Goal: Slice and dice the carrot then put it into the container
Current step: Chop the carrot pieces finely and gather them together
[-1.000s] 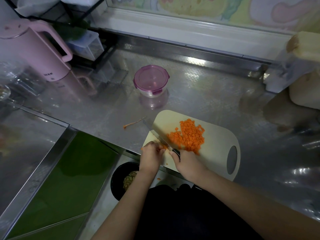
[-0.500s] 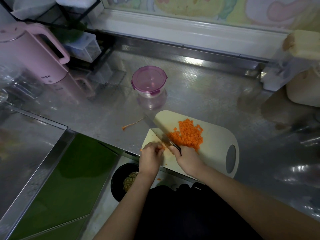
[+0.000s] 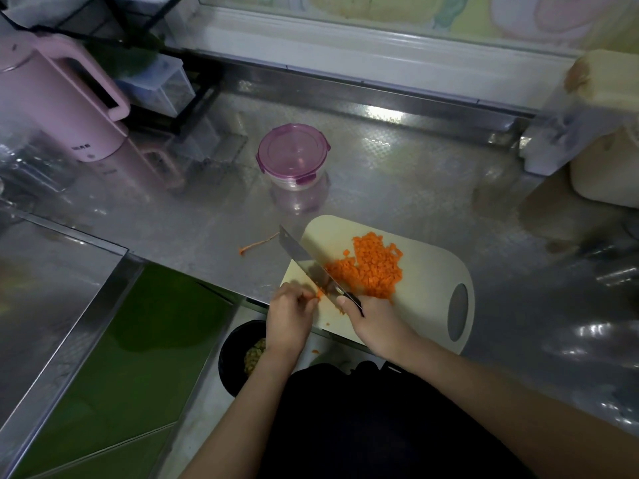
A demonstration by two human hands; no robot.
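A pile of diced carrot (image 3: 371,266) lies on a pale cutting board (image 3: 425,267) at the counter's front edge. My right hand (image 3: 375,318) grips the dark handle of a cleaver (image 3: 304,259), whose blade slants up to the left beside the pile. Fingers of my left hand (image 3: 290,311) are curled on a small carrot piece (image 3: 320,294) right next to the blade. Behind the board stands a round glass container (image 3: 293,157) with a purple lid clipped on.
A carrot peel strip (image 3: 257,244) lies on the steel counter (image 3: 432,188) left of the board. A pink kettle (image 3: 58,102) stands at the far left, pale appliances at the far right. A black bin (image 3: 242,354) with scraps sits below the counter edge.
The cleaver blade has shifted slightly along the carrot piece while both hands stay at the board's near left corner. The pile looks the same.
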